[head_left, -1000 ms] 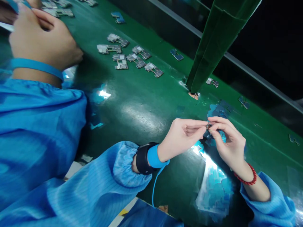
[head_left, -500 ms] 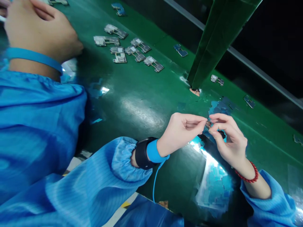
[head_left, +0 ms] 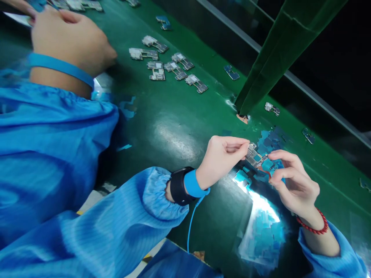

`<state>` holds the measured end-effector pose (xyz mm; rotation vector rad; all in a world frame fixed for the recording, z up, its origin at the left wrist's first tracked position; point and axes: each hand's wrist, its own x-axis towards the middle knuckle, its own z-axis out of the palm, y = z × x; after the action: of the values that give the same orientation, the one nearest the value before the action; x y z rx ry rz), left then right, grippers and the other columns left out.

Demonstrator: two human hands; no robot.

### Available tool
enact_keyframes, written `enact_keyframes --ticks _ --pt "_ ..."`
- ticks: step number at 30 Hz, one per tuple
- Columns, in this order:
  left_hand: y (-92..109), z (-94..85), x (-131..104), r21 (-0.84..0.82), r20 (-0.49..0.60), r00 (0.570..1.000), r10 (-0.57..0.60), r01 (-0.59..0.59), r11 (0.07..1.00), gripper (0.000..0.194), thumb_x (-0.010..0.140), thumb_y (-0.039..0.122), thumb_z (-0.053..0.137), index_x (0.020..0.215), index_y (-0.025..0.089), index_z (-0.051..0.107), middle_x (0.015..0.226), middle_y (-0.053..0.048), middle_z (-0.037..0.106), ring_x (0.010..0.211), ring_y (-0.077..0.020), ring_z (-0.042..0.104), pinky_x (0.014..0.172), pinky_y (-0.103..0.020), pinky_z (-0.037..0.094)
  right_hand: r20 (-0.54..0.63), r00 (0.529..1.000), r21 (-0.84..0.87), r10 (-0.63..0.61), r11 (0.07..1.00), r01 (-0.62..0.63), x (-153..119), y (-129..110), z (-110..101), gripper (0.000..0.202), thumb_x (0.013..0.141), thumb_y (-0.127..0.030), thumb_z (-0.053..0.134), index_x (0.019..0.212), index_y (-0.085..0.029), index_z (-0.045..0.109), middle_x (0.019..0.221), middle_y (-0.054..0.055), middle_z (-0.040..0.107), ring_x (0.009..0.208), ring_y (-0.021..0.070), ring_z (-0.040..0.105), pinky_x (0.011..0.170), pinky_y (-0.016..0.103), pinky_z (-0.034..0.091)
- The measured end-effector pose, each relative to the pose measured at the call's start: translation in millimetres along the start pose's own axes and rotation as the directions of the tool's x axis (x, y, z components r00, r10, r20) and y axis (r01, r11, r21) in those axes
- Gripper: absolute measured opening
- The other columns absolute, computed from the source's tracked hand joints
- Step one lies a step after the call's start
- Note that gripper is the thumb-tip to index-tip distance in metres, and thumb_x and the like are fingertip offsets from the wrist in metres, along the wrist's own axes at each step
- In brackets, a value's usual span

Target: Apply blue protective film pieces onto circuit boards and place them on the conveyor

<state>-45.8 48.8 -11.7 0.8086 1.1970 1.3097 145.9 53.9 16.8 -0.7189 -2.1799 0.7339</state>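
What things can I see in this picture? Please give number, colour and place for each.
Held circuit board: one, grey, right of centre
Orange strip: one, orange, by the board's lower edge
Bench: one, green, centre
Post: one, green, upper right
Grey boards: six, grey, upper centre; one right of post; others top left
Blue boards: three, blue, along the far side
Dim board: one, colour unclear, right edge
Film pieces: many, blue, mostly right
Clear plastic: one, clear, lower right
Co-worker's hands: two, bare, upper left
Co-worker's sleeve: one, blue, left
Own sleeves: two, blue, bottom
Left grip: one, bare, pinching the board
Right grip: one, bare, at the strip
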Motion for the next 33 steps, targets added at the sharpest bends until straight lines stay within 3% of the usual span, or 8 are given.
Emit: enact_keyframes --ticks 9,15,17,20,24,27,33 --pt "-2 -0.7 -3 0.039 0.064 0.996 0.057 -0.06 0.997 0.019 0.074 0.022 0.067 0.087 0.011 0.076 0.083 -0.007 0.078 0.074 -0.0197 0.073 0.071 -0.027 0.062 0.02 0.997 0.007 -0.078 0.997 0.078 2 9 5 0.03 0.08 -0.004 0.067 0.099 -0.024 0.056 0.105 0.006 0.069 0.098 0.0243 0.066 0.095 0.054 0.047" --pt "-7 -2.6 0 0.123 0.139 0.989 0.059 -0.076 0.989 0.017 0.077 0.024 0.064 0.083 0.012 0.076 0.079 -0.006 0.077 0.071 -0.0195 0.072 0.067 -0.028 0.06 0.117 0.987 -0.077 -0.11 0.99 0.119 3 15 7 0.037 0.082 -0.002 0.064 0.107 -0.026 0.053 0.099 0.004 0.071 0.088 0.0198 0.069 0.094 0.05 0.05" --pt "-6 -3.5 3 0.132 0.16 0.986 0.035 -0.056 0.99 0.017 0.077 0.023 0.064 0.083 0.012 0.076 0.08 -0.007 0.077 0.072 -0.0198 0.072 0.068 -0.029 0.06 0.092 0.994 -0.067 -0.062 0.995 0.068 0 19 9 0.035 0.082 -0.005 0.066 0.107 -0.026 0.054 0.092 0.002 0.07 0.085 0.019 0.069 0.09 0.046 0.053" --pt "-1 -4.8 6 0.073 0.213 0.977 -0.027 0.012 0.997 0.017 0.078 0.023 0.066 0.086 0.011 0.076 0.085 -0.008 0.077 0.079 -0.02 0.072 0.074 -0.03 0.058 -0.03 0.991 -0.01 0.134 0.991 -0.134 -4 24 16 0.027 0.083 -0.013 0.069 0.102 -0.024 0.054 0.089 0.002 0.067 0.084 0.0185 0.068 0.081 0.038 0.057" --pt "5 -5.1 6 -0.119 0.361 0.915 -0.18 0.236 0.964 0.026 0.082 0.023 0.067 0.105 0.013 0.072 0.104 -0.011 0.075 0.094 -0.0187 0.071 0.085 -0.029 0.054 -0.213 0.917 0.154 0.339 0.938 -0.311 -2 25 26 0.025 0.082 -0.021 0.07 0.094 -0.023 0.049 0.087 0.001 0.063 0.08 0.0152 0.067 0.077 0.032 0.056" --pt "5 -3.1 4 -0.143 0.391 0.872 -0.294 0.374 0.916 0.034 0.082 0.02 0.067 0.116 0.014 0.067 0.102 -0.012 0.076 0.083 -0.0151 0.072 0.079 -0.025 0.056 -0.239 0.893 0.204 0.382 0.919 -0.338 0 21 30 0.026 0.081 -0.022 0.071 0.093 -0.022 0.048 0.085 0.0 0.061 0.078 0.0139 0.065 0.077 0.031 0.055" --pt "5 0.6 1 -0.083 0.264 0.939 -0.222 0.251 0.964 0.024 0.078 0.011 0.066 0.101 0.008 0.073 0.081 -0.009 0.077 0.068 -0.0137 0.071 0.067 -0.023 0.057 -0.251 0.914 0.213 0.319 0.939 -0.269 -5 8 35 0.028 0.083 -0.023 0.07 0.094 -0.024 0.043 0.085 0.002 0.067 0.08 0.0179 0.069 0.075 0.036 0.057"
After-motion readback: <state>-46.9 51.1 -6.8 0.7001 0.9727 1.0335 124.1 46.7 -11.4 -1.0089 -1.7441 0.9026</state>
